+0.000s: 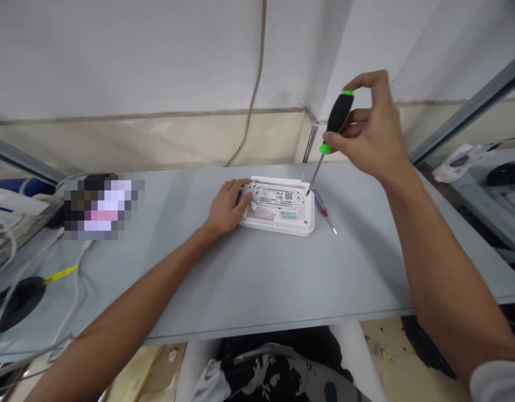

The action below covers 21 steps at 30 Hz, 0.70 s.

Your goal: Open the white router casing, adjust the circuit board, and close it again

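Router (280, 209) here is a white plastic one lying upside down, vents and labels showing, roughly mid-way along a grey table (249, 290). Way over at about 9 o'clock from it there's a bunch of white cables (27, 245), a round black thing (18, 301) with a yellow tag (60, 273), and a pixelated blob (102, 209) that I can't make out. Moving right, the left hand (226, 206) sits open and palm-down on the router's left end, fingers spread over it rather than wrapped around it. Just beside the router at about 4 o'clock, a small red-and-blue-handled screwdriver (323, 209) lies on the table. Up at about 2 o'clock, the right hand (368, 131) has its fingers closed around the handle of a black-and-green screwdriver (338, 120), with the shaft angled down and the tip right at a screw hole (308, 192) near the router's far right corner. Off past the table at about 3 o'clock, there's a white gadget (456, 162) and a dark object (506, 173), both hard to identify.
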{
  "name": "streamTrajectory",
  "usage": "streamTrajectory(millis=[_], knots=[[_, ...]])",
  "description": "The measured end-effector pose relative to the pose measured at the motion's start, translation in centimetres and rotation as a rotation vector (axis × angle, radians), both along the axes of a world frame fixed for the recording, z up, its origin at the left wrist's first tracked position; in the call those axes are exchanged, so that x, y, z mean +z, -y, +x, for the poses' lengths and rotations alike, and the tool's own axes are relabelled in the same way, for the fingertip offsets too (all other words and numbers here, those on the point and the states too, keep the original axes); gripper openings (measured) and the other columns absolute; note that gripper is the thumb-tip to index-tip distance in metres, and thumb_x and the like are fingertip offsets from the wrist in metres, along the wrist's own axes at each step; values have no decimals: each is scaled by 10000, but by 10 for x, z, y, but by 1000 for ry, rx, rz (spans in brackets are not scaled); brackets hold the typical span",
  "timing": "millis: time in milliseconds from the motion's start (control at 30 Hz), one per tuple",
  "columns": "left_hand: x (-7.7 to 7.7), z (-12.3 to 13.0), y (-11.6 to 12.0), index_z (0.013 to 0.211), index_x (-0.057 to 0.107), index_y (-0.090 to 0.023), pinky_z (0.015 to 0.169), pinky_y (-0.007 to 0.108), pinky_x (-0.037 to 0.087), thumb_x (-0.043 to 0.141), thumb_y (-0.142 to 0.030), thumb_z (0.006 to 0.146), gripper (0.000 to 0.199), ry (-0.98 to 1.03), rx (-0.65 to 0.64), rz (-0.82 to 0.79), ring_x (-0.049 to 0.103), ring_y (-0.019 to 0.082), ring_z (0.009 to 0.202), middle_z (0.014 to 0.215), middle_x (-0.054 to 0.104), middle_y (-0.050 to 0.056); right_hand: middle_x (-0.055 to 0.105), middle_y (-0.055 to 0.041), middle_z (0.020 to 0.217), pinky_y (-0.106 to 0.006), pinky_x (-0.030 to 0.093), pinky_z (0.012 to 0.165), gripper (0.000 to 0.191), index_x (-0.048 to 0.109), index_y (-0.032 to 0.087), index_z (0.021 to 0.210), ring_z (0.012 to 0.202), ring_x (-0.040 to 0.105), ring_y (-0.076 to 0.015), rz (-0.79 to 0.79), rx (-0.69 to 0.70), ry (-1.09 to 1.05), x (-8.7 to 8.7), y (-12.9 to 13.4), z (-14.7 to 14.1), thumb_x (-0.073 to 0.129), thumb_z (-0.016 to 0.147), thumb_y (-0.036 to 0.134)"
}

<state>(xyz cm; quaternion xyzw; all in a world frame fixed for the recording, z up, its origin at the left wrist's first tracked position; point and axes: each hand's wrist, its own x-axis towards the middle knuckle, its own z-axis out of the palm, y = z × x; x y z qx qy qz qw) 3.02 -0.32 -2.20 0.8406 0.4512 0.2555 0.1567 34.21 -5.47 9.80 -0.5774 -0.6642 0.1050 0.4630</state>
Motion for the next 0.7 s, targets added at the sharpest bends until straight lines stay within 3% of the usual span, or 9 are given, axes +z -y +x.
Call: streamTrajectory(millis=[133, 333, 700], knots=[[1, 0, 1, 1331, 626, -198, 1049, 498, 503, 451, -394, 1023, 405, 3, -2, 9, 604, 302, 1154, 1283, 699, 113, 747, 30, 833, -472, 621, 705, 664, 462, 359, 1348, 689, 723, -264, 21, -54, 37, -5, 1, 0, 804, 786, 272], [4, 2, 11, 1268, 610, -196, 1051, 509, 504, 463, -358, 1014, 335, -30, 47, 5, 600, 309, 1172, 1253, 686, 120, 741, 39, 798, -428, 609, 639, 720, 510, 396, 1317, 692, 744, -282, 138, 13, 122, 3, 16, -7, 924, 731, 339], [6, 2, 15, 1152, 562, -219, 1023, 498, 520, 505, -340, 982, 217, -14, 76, -15, 614, 292, 1128, 1183, 662, 106, 752, 37, 834, -463, 639, 733, 717, 548, 440, 1336, 788, 777, -307, 183, -25, 198, 6, 33, -26, 949, 741, 448]])
